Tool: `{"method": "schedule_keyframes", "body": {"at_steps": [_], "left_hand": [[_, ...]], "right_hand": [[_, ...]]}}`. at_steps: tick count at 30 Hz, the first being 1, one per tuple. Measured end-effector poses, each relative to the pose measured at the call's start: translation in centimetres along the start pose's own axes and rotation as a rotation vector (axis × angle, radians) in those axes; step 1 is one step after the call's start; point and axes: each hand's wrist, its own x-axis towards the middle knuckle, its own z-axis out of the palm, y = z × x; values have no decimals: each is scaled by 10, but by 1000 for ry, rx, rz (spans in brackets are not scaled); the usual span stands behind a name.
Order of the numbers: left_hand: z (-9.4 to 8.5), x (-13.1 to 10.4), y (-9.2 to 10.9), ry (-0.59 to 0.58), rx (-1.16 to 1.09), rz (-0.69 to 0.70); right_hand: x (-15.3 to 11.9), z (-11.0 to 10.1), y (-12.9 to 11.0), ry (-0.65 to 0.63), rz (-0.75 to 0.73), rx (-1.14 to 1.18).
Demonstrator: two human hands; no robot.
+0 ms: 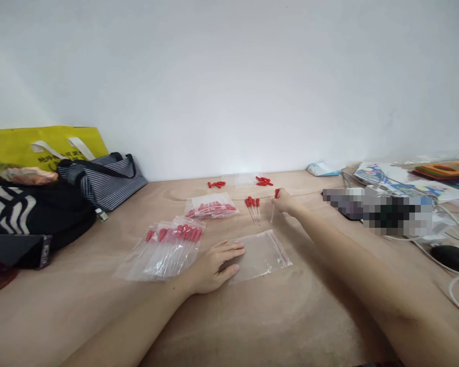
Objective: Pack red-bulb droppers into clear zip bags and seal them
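Observation:
My left hand (pixel 216 267) lies with fingers outstretched on the left end of a clear zip bag (pixel 262 255), which is flat on the table and has a red line near its opening. Just beyond the bag, my right hand (pixel 286 202) pinches a dropper (pixel 277 193) by its red bulb, the thin clear tube pointing down. Left of that hand, several droppers (pixel 253 204) lie side by side, red bulbs away from me. Beside my left hand are overlapping clear bags (pixel 172 252) with red-bulbed droppers inside. Further back sits another stack of filled bags (pixel 212 205).
Against the wall lie red bulbs (pixel 216 184), more red bulbs (pixel 264 181) and clear tubes (pixel 248 179). A striped bag (pixel 110 181), a yellow bag (pixel 42 148) and a black bag (pixel 38 214) crowd the left. Cables (pixel 428 239), a black mouse (pixel 453 258) and papers stand right.

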Motion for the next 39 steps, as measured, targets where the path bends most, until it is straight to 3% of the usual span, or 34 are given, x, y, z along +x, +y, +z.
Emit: {"method": "schedule_keyframes", "body": {"at_steps": [3, 5, 9, 12, 20, 26, 32, 39], "left_hand": [[-1, 1, 2, -2, 7, -9], [-1, 1, 3, -3, 11, -15], [-1, 0, 5, 32, -2, -44], [-1, -1, 5, 46, -6, -58], [-7, -6, 0, -29, 9, -63], [-5, -4, -4, 3, 36, -48], [-9, -1, 1, 58, 22, -29], [-6, -1, -3, 43, -6, -57]], "right_hand": [[-23, -17, 15, -7, -16, 111], [-41, -22, 28, 15, -87, 338], [-70, -22, 47, 152, -55, 500], [-79, -16, 50, 182, -14, 572], [-88, -2, 45, 84, 10, 738], [-100, 0, 38, -133, 55, 893], [-99, -7, 43, -326, 4, 724], [-93, -18, 45, -371, -109, 407]]}}
